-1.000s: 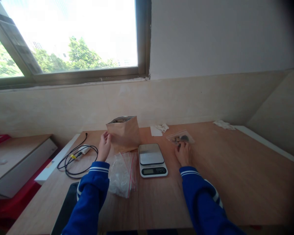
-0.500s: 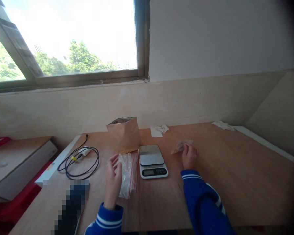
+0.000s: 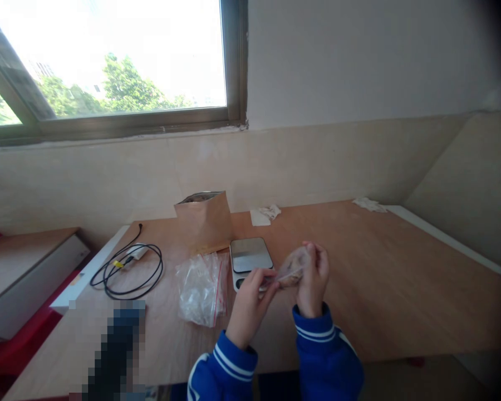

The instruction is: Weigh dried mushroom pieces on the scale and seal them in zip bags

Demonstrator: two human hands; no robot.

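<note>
A small clear plastic bag with something brownish inside is held up between both hands. My left hand pinches its left edge, and my right hand grips its right side. Just behind my left fingers is a white kitchen scale with a bare metal plate; the hand covers most of its display. To the left lies a pile of clear zip bags with red seal lines. Behind the pile an open brown kraft paper bag stands upright; its contents are too dark to make out.
On the left of the wooden table lies a coiled black cable with a white adapter. A dark pixelated object lies at the front left. Crumpled white paper lies near the wall, under the window.
My left hand has left the zip bag pile and moved right to the small bag. My right hand has brought that bag closer and to the left. The view has shifted slightly.
</note>
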